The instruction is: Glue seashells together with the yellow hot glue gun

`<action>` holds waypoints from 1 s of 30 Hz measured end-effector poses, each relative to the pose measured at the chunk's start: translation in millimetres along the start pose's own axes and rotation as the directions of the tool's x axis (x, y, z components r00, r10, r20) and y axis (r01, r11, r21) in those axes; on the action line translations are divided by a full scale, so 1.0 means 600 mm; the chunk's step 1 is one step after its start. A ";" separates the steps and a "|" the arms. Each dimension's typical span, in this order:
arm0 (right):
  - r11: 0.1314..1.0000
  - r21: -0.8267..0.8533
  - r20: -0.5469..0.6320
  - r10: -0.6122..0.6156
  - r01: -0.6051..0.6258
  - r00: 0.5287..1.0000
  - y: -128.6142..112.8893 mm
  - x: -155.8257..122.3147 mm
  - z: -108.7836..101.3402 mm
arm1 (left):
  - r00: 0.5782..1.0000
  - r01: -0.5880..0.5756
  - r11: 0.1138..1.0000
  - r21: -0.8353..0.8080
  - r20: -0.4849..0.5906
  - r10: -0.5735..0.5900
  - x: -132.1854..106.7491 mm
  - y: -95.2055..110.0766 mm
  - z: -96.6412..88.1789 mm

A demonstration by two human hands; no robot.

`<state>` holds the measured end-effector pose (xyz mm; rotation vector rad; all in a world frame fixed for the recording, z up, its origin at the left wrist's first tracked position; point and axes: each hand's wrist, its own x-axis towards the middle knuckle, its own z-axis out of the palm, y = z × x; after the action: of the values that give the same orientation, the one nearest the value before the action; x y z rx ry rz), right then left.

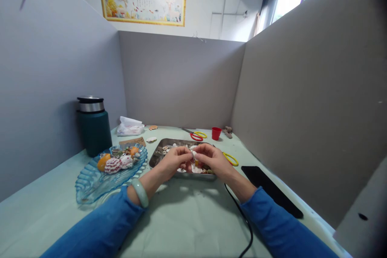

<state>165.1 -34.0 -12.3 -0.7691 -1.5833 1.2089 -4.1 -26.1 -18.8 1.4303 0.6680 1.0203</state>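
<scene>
My left hand (175,160) and my right hand (214,159) meet over a shallow metal tray (167,142). Fingertips of both are pinched together around a small white piece (194,154), too small to make out its kind. Something yellow shows just below it, between the hands. Many small pale, disc-like pieces (165,150) and other bits lie in the tray, partly covered by my fingers. A pale green bangle (140,193) circles my left wrist.
Left: a blue glass dish (90,181) with small ornaments, a dark green bottle (94,131), a white plastic packet (130,126). Behind: red-and-yellow-handled scissors (197,135), a red cup (216,133). Right: yellow handles (231,159), a black phone-like slab (270,189), a black cable (244,219). Grey partitions (181,80) surround.
</scene>
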 end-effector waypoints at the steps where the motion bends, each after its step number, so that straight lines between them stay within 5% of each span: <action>1: 1.000 0.003 0.002 0.001 -0.001 1.000 0.000 0.000 0.000 | 1.000 0.003 1.000 0.009 -0.004 -0.002 0.000 0.000 0.000; 30: 1.000 0.022 0.025 0.011 -0.012 1.000 0.009 0.001 -0.003 | 0.999 -0.023 0.997 0.070 -0.022 0.024 0.005 -0.007 -0.005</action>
<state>166.3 -31.2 -17.1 -0.7525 -1.5854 1.2470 -4.6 -21.7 -22.6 1.4920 0.7109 1.0417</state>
